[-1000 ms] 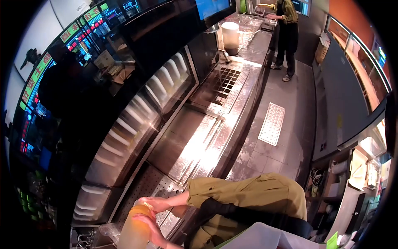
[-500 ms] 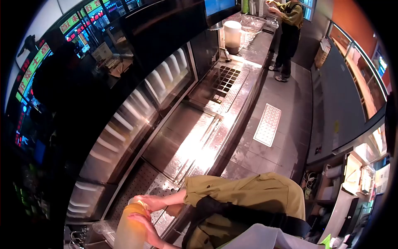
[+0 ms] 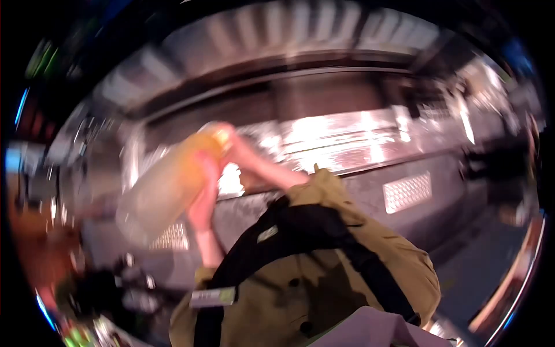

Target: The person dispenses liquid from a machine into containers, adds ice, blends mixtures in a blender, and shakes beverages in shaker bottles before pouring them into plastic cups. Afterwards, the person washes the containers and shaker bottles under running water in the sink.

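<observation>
A tall, frosted, translucent container with an orange-yellow upper part is tilted, its top toward the upper right and its base toward the lower left. My left hand is closed around its side below the top. At the top end, my right hand grips it, with the fingers smeared by motion. Whether a lid is on, and what is inside, I cannot make out. Both hands hold the container in front of the steel counter, left of my body.
Behind the counter runs a row of blurred, pale upright shapes. A patterned metal floor plate lies in the grey floor to the right, and another shows below the container. Dark blurred items stand at the lower left.
My view has swung round so the counter runs across the frame. The container has gone from nearly upright to strongly tilted, still in both hands. The other person is out of view.
</observation>
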